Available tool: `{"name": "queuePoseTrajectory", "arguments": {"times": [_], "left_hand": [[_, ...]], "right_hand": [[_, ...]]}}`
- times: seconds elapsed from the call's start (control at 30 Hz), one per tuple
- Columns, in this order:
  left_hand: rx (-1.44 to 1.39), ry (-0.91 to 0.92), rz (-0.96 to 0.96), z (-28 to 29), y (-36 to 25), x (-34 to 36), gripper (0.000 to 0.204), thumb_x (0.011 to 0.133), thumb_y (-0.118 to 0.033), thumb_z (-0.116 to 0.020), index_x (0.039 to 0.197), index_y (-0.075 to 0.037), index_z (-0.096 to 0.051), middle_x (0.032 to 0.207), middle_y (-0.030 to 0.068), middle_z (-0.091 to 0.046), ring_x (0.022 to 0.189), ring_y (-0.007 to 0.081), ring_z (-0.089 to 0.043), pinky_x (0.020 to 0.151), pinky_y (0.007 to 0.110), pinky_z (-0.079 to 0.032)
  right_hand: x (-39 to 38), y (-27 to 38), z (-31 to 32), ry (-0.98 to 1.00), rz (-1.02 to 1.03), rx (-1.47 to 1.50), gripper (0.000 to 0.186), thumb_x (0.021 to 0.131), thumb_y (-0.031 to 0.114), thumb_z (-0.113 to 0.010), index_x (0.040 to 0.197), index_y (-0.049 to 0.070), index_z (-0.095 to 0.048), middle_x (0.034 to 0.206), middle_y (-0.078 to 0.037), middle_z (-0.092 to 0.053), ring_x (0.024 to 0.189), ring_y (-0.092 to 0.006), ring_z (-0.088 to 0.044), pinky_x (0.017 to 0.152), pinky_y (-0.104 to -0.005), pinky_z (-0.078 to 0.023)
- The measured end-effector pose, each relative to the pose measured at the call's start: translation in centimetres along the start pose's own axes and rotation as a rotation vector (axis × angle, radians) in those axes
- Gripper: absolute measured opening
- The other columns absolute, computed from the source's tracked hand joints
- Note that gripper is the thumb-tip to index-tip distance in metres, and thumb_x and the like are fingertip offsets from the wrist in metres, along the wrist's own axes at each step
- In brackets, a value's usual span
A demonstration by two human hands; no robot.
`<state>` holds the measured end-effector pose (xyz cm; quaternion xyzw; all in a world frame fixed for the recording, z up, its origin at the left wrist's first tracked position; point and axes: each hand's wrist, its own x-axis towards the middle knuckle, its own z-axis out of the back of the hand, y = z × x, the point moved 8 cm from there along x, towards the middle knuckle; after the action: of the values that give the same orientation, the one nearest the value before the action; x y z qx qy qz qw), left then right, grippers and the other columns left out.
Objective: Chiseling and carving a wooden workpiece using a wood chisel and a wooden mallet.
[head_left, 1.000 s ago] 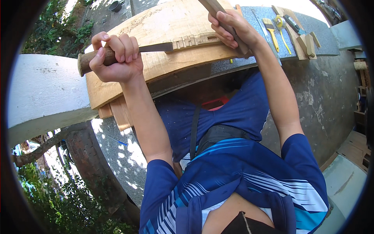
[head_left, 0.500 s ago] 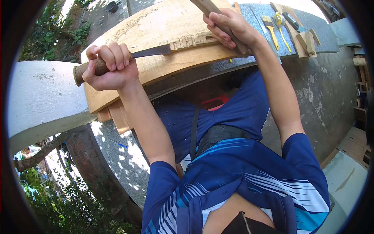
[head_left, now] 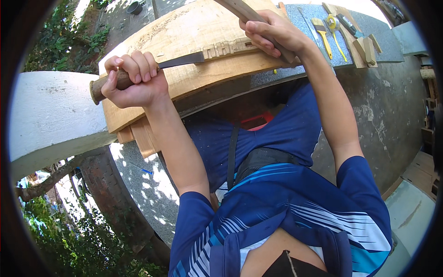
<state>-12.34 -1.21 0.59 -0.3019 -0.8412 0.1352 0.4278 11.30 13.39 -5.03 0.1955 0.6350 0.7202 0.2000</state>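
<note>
My left hand (head_left: 138, 85) is closed around the round wooden handle of a chisel (head_left: 182, 60), held nearly level. The chisel's dark flat blade points right, its tip at the left end of a narrow wooden strip (head_left: 226, 48) with a row of notches cut in it. That strip lies along a thick pale board (head_left: 198, 27). In my right hand (head_left: 279, 34), above the strip's right end, is a long wooden bar (head_left: 244, 12); its far end runs out of view at the top, so I cannot tell whether it carries a head.
Right of the board, a yellow-handled brush (head_left: 321, 37), a tape measure (head_left: 333, 23) and small wood blocks (head_left: 364, 48) lie on a grey-blue slab (head_left: 385, 41). Wood shavings lie on the board's far side. A white ledge (head_left: 55, 106) stands at the left.
The upper end of the wooden bar in my right hand has swung slightly left. My left hand still holds the chisel against the strip; the whole view has shifted a little.
</note>
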Motion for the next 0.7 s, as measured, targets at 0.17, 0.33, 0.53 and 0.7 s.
{"name": "queuePoseTrajectory", "arguments": {"times": [0.17,0.33,0.53,0.7], "left_hand": [[-0.006,0.032,0.028,-0.8,0.0,0.0,0.03,0.087,-0.032,-0.047,0.09,-0.008,-0.064,0.051,-0.0027,-0.033,0.043,0.01,-0.03,0.043,0.026,-0.028],[0.065,0.162,0.083,-4.0,1.0,1.2,0.027,0.093,-0.024,-0.045,0.093,-0.006,-0.064,0.052,-0.0037,-0.03,0.043,0.0088,-0.03,0.042,0.026,-0.028],[0.271,0.168,0.183,-6.4,3.4,2.0,0.029,0.106,-0.018,-0.042,0.104,-0.001,-0.066,0.055,-0.0045,-0.029,0.044,0.0077,-0.028,0.043,0.026,-0.026],[0.235,0.108,0.258,-6.3,4.0,2.1,0.022,0.096,-0.019,-0.072,0.098,0.001,-0.062,0.056,-0.002,-0.049,0.041,0.0078,-0.045,0.04,0.024,-0.038]], "right_hand": [[-0.1,0.1,-0.1,0.021,0.003,0.0,0.052,0.093,0.053,-0.072,0.074,0.011,-0.049,0.052,0.006,-0.048,0.038,-0.0028,-0.047,0.038,-0.018,-0.038],[-0.2,0.4,-0.4,0.021,-0.005,-0.004,0.051,0.092,0.053,-0.072,0.075,0.011,-0.049,0.052,0.006,-0.047,0.039,-0.003,-0.047,0.038,-0.0187,-0.038],[-0.3,0.4,-0.7,0.017,-0.007,0.002,0.051,0.097,0.056,-0.063,0.079,0.01,-0.052,0.052,0.005,-0.048,0.038,-0.0024,-0.045,0.038,-0.0184,-0.038],[-2.5,4.0,-1.0,-0.133,-0.022,0.028,0.055,0.107,0.056,-0.047,0.082,0.007,-0.053,0.053,0.002,-0.047,0.04,-0.005,-0.043,0.038,-0.0207,-0.033]]}}
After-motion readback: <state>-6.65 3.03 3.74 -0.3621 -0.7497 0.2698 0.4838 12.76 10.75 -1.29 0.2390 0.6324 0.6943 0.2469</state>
